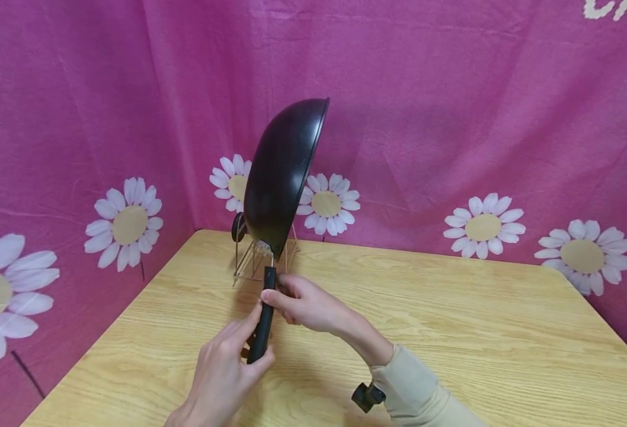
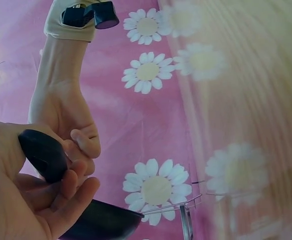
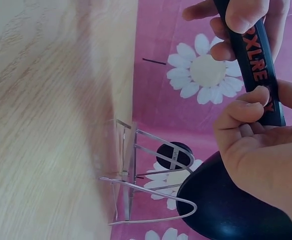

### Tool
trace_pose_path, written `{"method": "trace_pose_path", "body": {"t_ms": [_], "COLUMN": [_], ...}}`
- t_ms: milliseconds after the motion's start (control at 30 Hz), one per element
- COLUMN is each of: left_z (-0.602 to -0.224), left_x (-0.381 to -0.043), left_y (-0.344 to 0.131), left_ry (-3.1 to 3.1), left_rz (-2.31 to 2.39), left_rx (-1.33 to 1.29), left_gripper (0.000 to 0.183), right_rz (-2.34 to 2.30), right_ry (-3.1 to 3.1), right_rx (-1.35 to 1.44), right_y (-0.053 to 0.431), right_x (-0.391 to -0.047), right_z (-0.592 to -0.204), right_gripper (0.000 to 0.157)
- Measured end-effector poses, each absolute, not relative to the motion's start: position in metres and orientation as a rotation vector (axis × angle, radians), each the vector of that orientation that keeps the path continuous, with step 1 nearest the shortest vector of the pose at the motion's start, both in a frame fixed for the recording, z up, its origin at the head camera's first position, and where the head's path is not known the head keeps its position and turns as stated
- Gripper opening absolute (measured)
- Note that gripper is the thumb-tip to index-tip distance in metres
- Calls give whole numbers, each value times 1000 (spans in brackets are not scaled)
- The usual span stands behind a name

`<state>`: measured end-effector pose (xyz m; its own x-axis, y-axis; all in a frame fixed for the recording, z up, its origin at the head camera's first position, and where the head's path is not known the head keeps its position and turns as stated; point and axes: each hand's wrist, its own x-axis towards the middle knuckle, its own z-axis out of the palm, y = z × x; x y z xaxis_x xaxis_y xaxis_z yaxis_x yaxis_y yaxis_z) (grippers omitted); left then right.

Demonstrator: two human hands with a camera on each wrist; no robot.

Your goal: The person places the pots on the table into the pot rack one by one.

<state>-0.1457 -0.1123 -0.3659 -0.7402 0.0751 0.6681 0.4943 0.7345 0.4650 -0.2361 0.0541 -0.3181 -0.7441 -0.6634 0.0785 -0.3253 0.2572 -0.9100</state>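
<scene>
A black wok (image 1: pixel 287 172) is held up on edge, its bowl away from me and its rim facing right. My left hand (image 1: pixel 220 365) grips the lower end of the black handle (image 1: pixel 262 323). Nearer the bowl, my right hand (image 1: pixel 313 305) holds the same handle, thumb on top. Orange letters mark the handle in the right wrist view. Behind the wok stands a wire rack (image 3: pixel 131 170); the bowl overlaps its loops, and I cannot tell whether they touch. A black round knob-like piece (image 3: pixel 168 159) shows at the rack's left side.
The rack stands on a light wood table (image 1: pixel 452 332), near its far left corner. Pink cloth (image 1: pixel 425 118) with white daisies hangs along the back and left. A small black camera (image 1: pixel 368 396) sits on the right wrist.
</scene>
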Motion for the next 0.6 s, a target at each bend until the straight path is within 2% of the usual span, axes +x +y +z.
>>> {"method": "trace_pose_path", "body": {"t_ms": [600], "left_z": [-367], "left_x": [-147], "left_y": [-110], "left_ry": [-2441], "left_rz": [-940], "left_rx": [-339], "left_gripper": [62], "right_rz": [-1468], "right_ry": [2198], "right_rx": [-835], "right_y": [57], "right_x": [-242], "right_z": [-331], "right_gripper": [26]}}
